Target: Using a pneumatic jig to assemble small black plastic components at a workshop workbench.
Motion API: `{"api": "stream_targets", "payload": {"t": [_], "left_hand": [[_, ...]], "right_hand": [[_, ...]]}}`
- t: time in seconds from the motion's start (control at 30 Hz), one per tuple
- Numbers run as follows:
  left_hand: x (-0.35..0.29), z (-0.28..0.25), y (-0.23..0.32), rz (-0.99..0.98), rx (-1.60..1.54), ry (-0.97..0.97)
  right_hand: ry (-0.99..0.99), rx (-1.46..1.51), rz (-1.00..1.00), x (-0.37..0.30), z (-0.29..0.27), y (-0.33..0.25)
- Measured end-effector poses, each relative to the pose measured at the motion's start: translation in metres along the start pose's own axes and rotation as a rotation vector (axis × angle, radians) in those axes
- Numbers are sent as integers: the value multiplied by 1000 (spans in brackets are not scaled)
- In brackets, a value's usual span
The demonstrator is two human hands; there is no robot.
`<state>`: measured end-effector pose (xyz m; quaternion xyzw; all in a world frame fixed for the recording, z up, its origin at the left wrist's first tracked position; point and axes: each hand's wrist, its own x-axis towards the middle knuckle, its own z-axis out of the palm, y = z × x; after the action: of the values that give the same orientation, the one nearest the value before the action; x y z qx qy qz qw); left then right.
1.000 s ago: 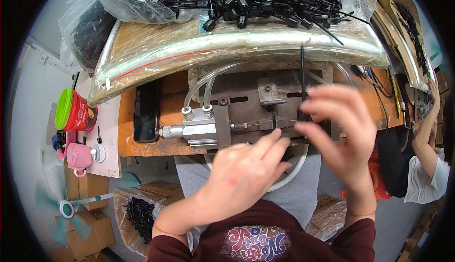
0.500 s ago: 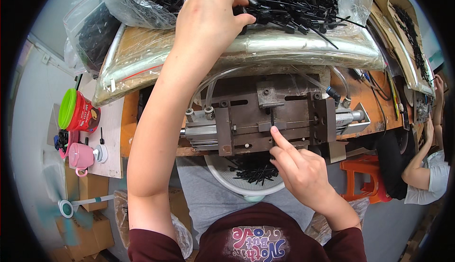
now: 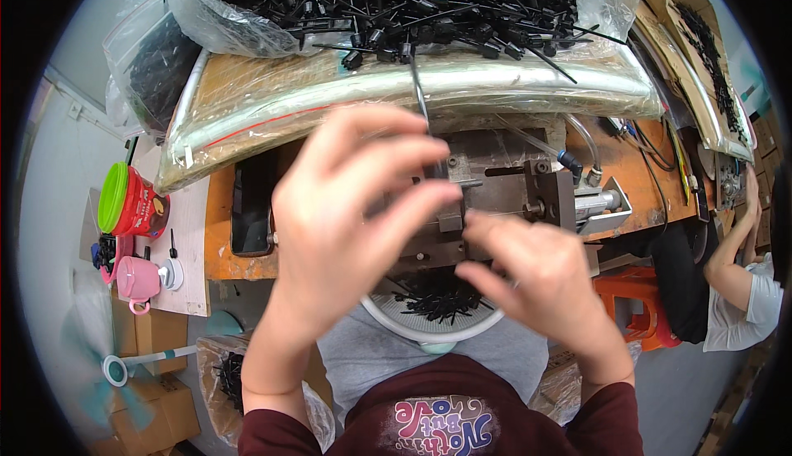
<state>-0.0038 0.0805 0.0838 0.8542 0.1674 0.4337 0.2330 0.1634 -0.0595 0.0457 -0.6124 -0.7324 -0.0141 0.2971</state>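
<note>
My left hand (image 3: 346, 200), smeared by motion, is over the left part of a dark metal fixture (image 3: 511, 192). Its fingers are closed round a black plastic part with a long thin stem (image 3: 418, 85), which sticks up toward the pile. My right hand (image 3: 536, 266) is at the fixture's front, fingertips beside a narrow black piece (image 3: 464, 209) standing in the middle slot. Motion blur hides whether those fingers grip it. Below the fixture, a white basket (image 3: 388, 316) holds several black stemmed parts (image 3: 441, 299).
A heap of black stemmed parts (image 3: 396, 2) fills a plastic-lined tray (image 3: 495, 85) at the back. A black phone-like slab (image 3: 252, 209), a red tub (image 3: 148, 209) and a pink cup (image 3: 138, 279) stand left. An air cylinder (image 3: 598, 204) is right; another person (image 3: 738, 283) sits beyond.
My left hand has come from the heap down to the fixture, bringing a black stemmed part. My right hand's pointing finger has bent and the hand has shifted slightly.
</note>
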Motion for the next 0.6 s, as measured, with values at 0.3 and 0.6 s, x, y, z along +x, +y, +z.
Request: {"api": "stream_targets", "payload": {"t": [0.3, 0.6], "left_hand": [[-73, 18, 38, -58, 94, -214], [-86, 57, 16, 11, 326, -267]], "right_hand": [[394, -475, -190, 143, -20, 52], [280, -409, -122, 163, -8, 72]]}}
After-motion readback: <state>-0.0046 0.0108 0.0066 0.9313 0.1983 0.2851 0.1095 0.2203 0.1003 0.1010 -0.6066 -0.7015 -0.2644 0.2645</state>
